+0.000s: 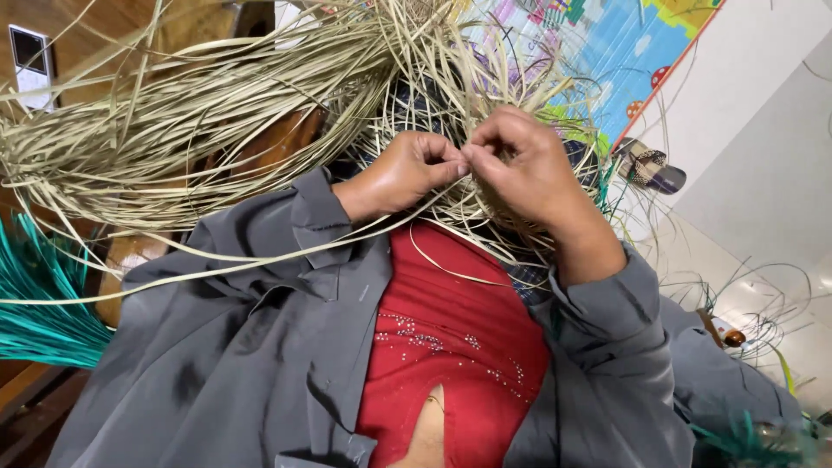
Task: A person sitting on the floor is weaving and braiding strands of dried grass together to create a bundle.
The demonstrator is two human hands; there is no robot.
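Observation:
A loose tangle of pale straw strips [217, 113] spreads from a half-woven piece [485, 208] resting on my lap. My left hand [407, 173] pinches a thin strip between thumb and fingers at the middle of the weave. My right hand [529, 160] meets it fingertip to fingertip and grips the same straw strip. Both hands sit over the woven part, above my red top [451, 338] and grey open shirt [251, 355].
Teal-dyed strips [39, 303] lie at the left edge, and more teal ones [745, 433] at the lower right. A colourful play mat [607, 52] covers the floor beyond, with a sandal [650, 166] beside it. Wooden furniture [78, 35] stands behind the straw.

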